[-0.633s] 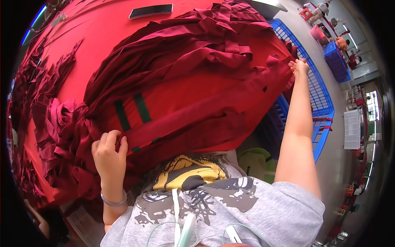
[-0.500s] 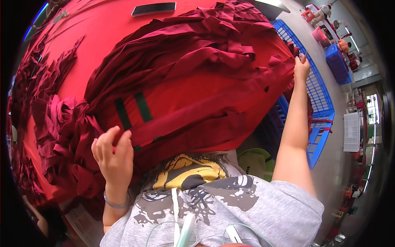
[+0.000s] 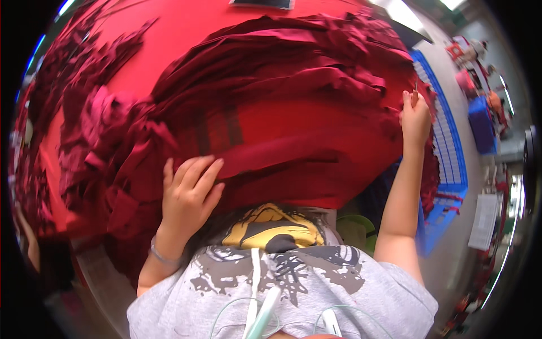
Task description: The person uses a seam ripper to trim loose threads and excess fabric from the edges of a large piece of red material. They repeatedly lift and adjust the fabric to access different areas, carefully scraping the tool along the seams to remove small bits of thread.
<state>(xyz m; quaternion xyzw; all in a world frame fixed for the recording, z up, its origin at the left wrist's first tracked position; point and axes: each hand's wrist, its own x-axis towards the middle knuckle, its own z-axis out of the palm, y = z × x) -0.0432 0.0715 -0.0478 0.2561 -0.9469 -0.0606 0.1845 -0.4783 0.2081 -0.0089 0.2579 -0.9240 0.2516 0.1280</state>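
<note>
Long maroon fabric strips [image 3: 271, 48] lie in a folded, curved heap across the red table [image 3: 169, 34]. My left hand [image 3: 192, 189] has its fingers apart at the left part of a strip [image 3: 271, 152] stretched along the near side; whether it presses on the cloth is unclear. At the right edge of the table, my right hand [image 3: 416, 121] is closed around a thin pointed tool [image 3: 416, 90] with a brownish handle, its tip upward. The tool's exact kind is too small to make out. Two dark green bars [image 3: 217, 130] show beyond my left hand.
To the right stands a blue plastic basket [image 3: 449, 135] with maroon cloth hanging in it. More bunched maroon cloth [image 3: 96, 147] covers the left side of the table. A dark flat device [image 3: 262, 3] lies at the far edge. Other people work far right.
The view has shifted, so the table sits further right and lower. My left hand has moved right, its fingers more spread. My right hand still grips the tool, now pointing more upright.
</note>
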